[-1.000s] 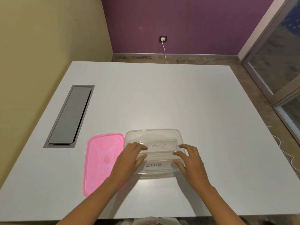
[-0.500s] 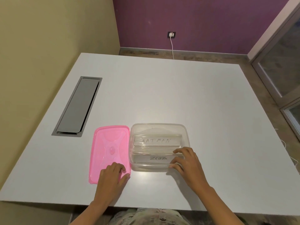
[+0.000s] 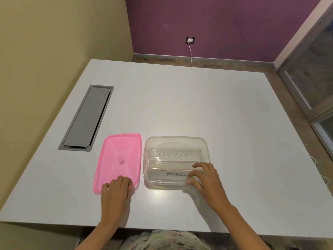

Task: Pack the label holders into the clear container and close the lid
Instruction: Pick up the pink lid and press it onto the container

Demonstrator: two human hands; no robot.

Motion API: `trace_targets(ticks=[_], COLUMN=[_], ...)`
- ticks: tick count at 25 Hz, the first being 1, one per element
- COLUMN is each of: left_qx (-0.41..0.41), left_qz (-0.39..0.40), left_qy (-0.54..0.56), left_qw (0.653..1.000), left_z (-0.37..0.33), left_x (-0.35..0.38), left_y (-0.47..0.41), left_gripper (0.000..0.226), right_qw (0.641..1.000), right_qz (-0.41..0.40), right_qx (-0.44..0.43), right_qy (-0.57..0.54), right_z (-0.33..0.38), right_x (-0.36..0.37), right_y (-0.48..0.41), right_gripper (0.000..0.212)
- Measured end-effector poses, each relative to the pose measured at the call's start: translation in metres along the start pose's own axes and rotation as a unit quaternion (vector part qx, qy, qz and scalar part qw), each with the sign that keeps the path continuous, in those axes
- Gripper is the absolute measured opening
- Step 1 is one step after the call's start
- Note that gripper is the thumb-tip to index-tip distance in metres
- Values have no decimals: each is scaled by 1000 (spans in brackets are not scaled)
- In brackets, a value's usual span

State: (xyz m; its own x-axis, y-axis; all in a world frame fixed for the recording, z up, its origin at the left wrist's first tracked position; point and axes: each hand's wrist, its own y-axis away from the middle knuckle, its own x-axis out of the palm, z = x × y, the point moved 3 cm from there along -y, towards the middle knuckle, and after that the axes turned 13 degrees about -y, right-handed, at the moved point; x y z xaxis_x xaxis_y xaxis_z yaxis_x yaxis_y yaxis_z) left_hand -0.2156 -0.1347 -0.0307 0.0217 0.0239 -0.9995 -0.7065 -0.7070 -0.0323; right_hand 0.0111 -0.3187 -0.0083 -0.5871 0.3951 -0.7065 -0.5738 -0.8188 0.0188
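A clear container (image 3: 146, 159) stands uncovered on the white table near its front edge. Inside lie two clear label holders, one marked BATMAN (image 3: 173, 155) at the back and one marked ZEBRA (image 3: 167, 175) at the front. My right hand (image 3: 205, 179) grips the container's near right corner, fingers over the rim. The pink lid (image 3: 119, 159) lies flat just left of the container. My left hand (image 3: 116, 191) rests on the lid's near edge with fingers curled over it.
A grey cable hatch (image 3: 88, 118) is set into the white table (image 3: 180, 101) at the left. A wall stands along the table's left side. A white cable (image 3: 190, 53) hangs from a wall socket beyond the far edge.
My left hand left the container and moved onto the pink lid's near edge. My right hand stayed at the container's right corner. The head camera shifted slightly.
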Motion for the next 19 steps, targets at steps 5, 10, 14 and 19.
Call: trace_targets(ticks=[5, 10, 14, 19], left_qx=[-176, -182, -115, -73], left_qz=[-123, -205, -219, -142], left_qy=[112, 251, 333, 433], left_qw=[970, 928, 910, 887], left_z=[17, 13, -6, -29], left_x=[-68, -139, -178, -177], left_y=[-30, -58, -68, -85], left_gripper=[21, 23, 28, 23], right_qw=[992, 958, 906, 823], right_qz=[-85, -175, -248, -296], right_qx=[13, 55, 99, 195], right_qy=[-91, -220, -328, -443], right_z=[11, 25, 36, 33], right_x=[-2, -8, -19, -34], right_y=[1, -12, -31, -46], right_gripper=[19, 24, 22, 19])
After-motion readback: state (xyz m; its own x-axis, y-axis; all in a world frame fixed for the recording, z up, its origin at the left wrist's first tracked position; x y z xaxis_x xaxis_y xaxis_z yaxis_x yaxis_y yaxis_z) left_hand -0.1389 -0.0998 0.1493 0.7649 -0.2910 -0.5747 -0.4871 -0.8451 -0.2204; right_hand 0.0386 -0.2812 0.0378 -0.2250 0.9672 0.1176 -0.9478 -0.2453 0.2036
